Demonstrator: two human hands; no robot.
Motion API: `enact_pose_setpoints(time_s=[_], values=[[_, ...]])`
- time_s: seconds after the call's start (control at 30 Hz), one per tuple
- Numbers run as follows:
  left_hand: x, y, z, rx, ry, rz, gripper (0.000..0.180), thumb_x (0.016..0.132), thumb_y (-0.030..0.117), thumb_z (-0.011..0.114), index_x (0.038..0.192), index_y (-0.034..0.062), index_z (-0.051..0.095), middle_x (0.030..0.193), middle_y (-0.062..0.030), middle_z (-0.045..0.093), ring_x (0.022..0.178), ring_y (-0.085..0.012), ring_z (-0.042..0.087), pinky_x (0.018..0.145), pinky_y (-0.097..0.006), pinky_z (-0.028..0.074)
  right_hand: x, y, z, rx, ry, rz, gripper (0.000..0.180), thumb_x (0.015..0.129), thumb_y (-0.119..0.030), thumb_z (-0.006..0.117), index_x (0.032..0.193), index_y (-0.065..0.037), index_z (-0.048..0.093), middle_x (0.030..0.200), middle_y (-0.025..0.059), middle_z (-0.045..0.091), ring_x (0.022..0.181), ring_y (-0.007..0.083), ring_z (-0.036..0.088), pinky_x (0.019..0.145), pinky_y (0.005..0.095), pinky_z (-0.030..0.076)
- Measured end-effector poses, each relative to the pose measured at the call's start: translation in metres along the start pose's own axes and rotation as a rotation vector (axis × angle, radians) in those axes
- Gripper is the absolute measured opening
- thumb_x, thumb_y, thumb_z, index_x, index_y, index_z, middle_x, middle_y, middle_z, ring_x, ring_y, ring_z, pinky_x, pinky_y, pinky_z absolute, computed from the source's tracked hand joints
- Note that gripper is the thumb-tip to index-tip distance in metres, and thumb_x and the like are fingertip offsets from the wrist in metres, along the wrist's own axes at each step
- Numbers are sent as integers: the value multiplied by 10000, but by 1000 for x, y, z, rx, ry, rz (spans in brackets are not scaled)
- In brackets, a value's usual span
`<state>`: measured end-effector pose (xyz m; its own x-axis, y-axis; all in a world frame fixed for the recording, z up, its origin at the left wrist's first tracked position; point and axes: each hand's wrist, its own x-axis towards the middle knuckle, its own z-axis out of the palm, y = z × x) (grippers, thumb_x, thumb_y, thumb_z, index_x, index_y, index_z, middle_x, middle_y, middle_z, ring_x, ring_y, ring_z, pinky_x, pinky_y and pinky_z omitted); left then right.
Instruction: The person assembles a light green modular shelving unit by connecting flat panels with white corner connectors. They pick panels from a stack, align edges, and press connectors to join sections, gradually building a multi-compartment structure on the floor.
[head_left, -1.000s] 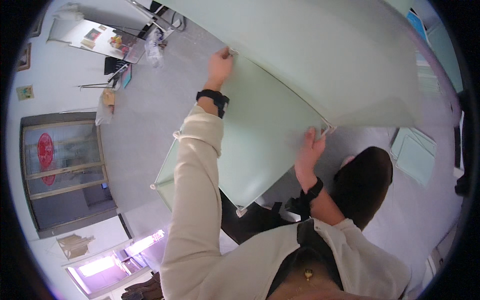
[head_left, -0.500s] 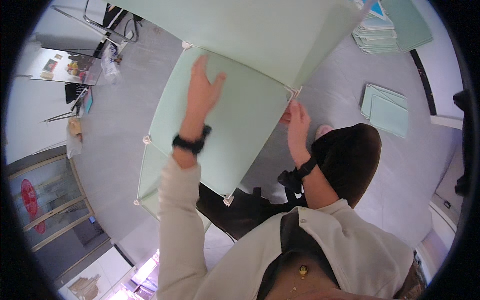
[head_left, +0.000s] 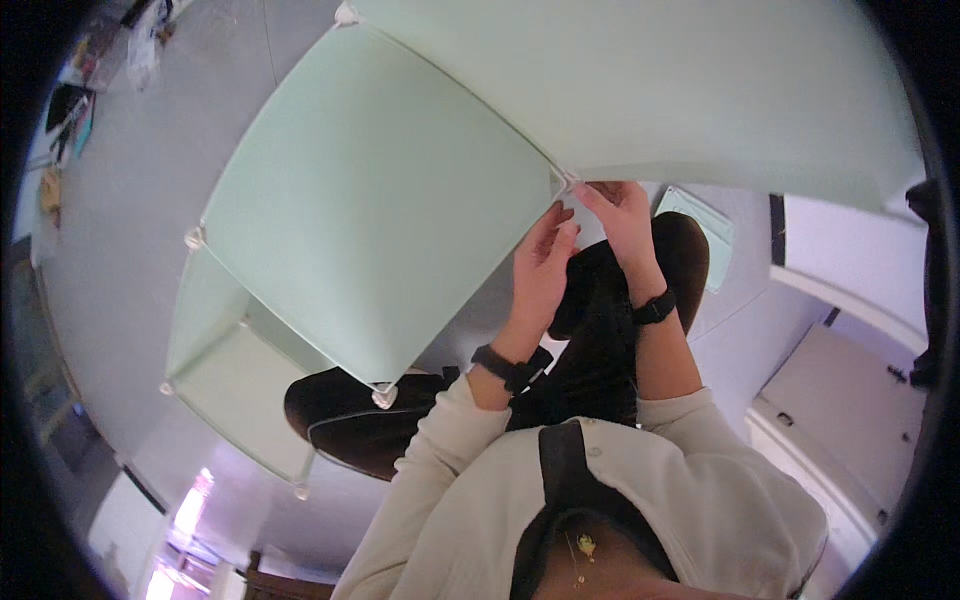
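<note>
A large pale green panel (head_left: 370, 200) stands tilted in front of me, joined to a second green panel (head_left: 640, 80) above it. A small white corner connector (head_left: 568, 183) sits where they meet. My left hand (head_left: 543, 265), with a black wristband, grips the right edge of the front panel just below that connector. My right hand (head_left: 620, 215), wearing a black watch, pinches the connector with its fingertips. More white connectors (head_left: 383, 396) mark the panel's other corners. Lower green panels (head_left: 230, 385) form an open box on the left.
Spare green panels (head_left: 702, 218) lie stacked on the grey floor beyond my hands. My dark trousers and shoe (head_left: 350, 425) are below the panel. White furniture (head_left: 850, 400) stands at the right. Clutter (head_left: 140, 45) sits at the far upper left.
My left hand left the flat face of the panel and came right to its corner, beside my right hand. The panels now fill more of the view.
</note>
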<state>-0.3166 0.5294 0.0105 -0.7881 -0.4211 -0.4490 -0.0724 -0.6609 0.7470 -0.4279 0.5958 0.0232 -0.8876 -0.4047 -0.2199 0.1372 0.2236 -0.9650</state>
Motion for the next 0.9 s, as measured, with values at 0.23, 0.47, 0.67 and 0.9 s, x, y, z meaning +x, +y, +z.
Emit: enact_pose_setpoints(time_s=[0.23,0.47,0.67,0.9], values=[[32,-31,16,-364,258,125,300,909,127,575,1149,-51,544,1110,-123,600,976,-185,585,855,-304,473,13,2,-2,-63,-193,31,211,850,-60,639,1034,31,590,969,76,631,858,132,604,730,272,494],[36,-41,23,-347,369,304,250,889,54,585,1111,-60,571,1063,-131,626,962,-189,599,860,-313,490,16,3,-13,-181,-226,-13,233,858,-34,624,1075,36,573,1024,83,621,927,141,591,825,267,483],[42,-53,28,-248,427,465,193,882,10,570,1058,-64,597,1010,-136,647,915,-196,624,823,-313,523,20,3,-16,-162,-272,-28,264,855,-19,623,1103,45,561,1071,107,612,976,161,589,874,286,477],[46,-60,27,-208,464,490,175,879,-17,558,1041,-60,607,1012,-140,650,915,-189,626,813,-291,506,19,2,-14,-102,-295,-77,263,851,-7,622,1102,48,562,1086,114,605,991,168,585,896,300,477]])
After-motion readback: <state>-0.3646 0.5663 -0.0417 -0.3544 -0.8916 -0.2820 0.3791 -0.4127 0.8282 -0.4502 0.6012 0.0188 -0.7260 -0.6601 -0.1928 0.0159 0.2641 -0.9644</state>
